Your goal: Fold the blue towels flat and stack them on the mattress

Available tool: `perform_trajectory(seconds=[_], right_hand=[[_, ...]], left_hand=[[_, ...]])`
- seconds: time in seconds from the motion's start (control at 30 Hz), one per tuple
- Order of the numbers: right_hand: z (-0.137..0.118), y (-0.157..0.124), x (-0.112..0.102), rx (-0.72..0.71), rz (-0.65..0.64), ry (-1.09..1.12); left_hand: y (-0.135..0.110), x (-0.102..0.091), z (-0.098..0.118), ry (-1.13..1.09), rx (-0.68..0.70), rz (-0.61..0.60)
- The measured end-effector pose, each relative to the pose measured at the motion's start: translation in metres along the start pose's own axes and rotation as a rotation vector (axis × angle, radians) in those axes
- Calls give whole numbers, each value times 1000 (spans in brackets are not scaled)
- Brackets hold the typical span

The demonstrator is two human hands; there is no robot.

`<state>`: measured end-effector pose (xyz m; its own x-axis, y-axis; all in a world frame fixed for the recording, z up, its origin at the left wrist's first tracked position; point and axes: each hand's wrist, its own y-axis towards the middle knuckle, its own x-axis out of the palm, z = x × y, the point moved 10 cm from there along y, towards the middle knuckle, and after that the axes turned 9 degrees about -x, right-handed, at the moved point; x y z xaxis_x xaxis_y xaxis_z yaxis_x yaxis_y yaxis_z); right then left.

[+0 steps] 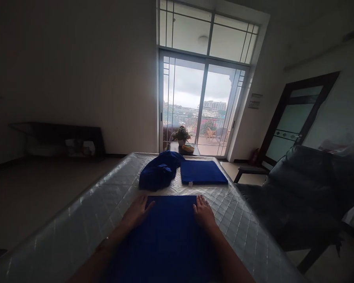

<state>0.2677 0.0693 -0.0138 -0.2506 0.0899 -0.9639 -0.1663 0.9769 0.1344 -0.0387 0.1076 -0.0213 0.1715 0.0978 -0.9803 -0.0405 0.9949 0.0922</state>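
A flat blue cloth lies spread on the quilted mattress in front of me. My left hand rests flat on its far left corner, fingers stretched out. Over on the far right corner my right hand lies flat too, fingers apart. Beyond them sits a neatly folded blue cloth, and to its left a crumpled heap of blue cloth.
A small table with a potted plant and a bowl stands past the mattress end, before glass balcony doors. A dark chair stands close on the right. A low shelf runs along the left wall.
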Motion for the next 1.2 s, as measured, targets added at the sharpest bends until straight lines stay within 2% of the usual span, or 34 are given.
perform_trajectory(seconds=[0.27, 0.47, 0.53, 0.67, 0.73, 0.8, 0.97, 1.07, 1.13, 1.2], right_hand=[[-7, 3, -14, -44, 69, -51], [0, 5, 0, -1, -24, -8], [1, 5, 2, -1, -29, -7], [1, 4, 1, 2, -24, -6], [0, 4, 0, -1, -12, -2], [-1, 4, -1, -6, -2, 3], [-1, 4, 0, -19, 12, 0], [-2, 4, 2, -53, -8, -27], [-3, 3, 3, -78, -24, -45], [-3, 3, 2, -76, -23, -43]], left_hand=[[-2, -4, 6, 8, -13, 6], [-8, -8, 7, -17, -20, -1], [-10, -12, 7, -11, -26, 43], [-15, -34, 18, 49, 29, 249], [-19, -43, 33, 47, 86, 299], [-25, -44, 59, 23, 171, 283], [-53, -30, 164, -96, 480, 204], [-59, -15, 212, -174, 519, 166], [-57, -4, 229, -206, 511, 125], [-52, 8, 232, -202, 468, 71]])
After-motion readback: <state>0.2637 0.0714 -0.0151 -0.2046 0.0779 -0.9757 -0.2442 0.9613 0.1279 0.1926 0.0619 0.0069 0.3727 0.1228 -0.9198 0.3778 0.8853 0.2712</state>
